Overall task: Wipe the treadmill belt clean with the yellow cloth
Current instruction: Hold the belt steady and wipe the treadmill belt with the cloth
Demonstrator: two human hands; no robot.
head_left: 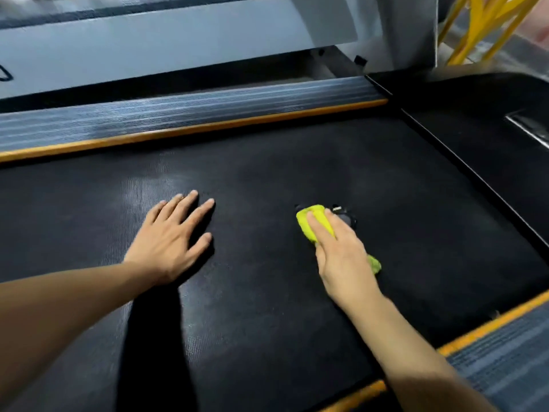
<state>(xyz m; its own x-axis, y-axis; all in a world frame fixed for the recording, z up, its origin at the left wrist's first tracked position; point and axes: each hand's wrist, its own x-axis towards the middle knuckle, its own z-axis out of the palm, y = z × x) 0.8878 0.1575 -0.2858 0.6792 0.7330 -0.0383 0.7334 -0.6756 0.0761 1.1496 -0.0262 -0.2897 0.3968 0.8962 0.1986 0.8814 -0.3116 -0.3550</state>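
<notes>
Black textured rubber is pretty much the whole view here, the treadmill belt (267, 292) running edge to edge. Starting on the left, the left hand (175, 236) lies flat on the belt with fingers spread and straight, holding nothing, looks like it's just bracing. There's a paler, hazy patch of belt just beyond its fingertips.

Moving right, the right hand (341, 257) presses the yellow cloth (315, 223) down onto the belt around the middle, a bit toward the right edge. Fingers lie straight over the top of it, more pushing than clutching. The cloth is bunched up small, poking out past the fingertips and again beside the wrist. I'd guess it's soft, light and floppy, so it'll need palm pressure to keep it from rolling up on that grippy surface.

Room-wise: orange-trimmed ribbed side rail (193, 114) along the far edge, another at the near right corner, and a black motor cover (475, 129) bounding the right. Plenty of open belt in between.
</notes>
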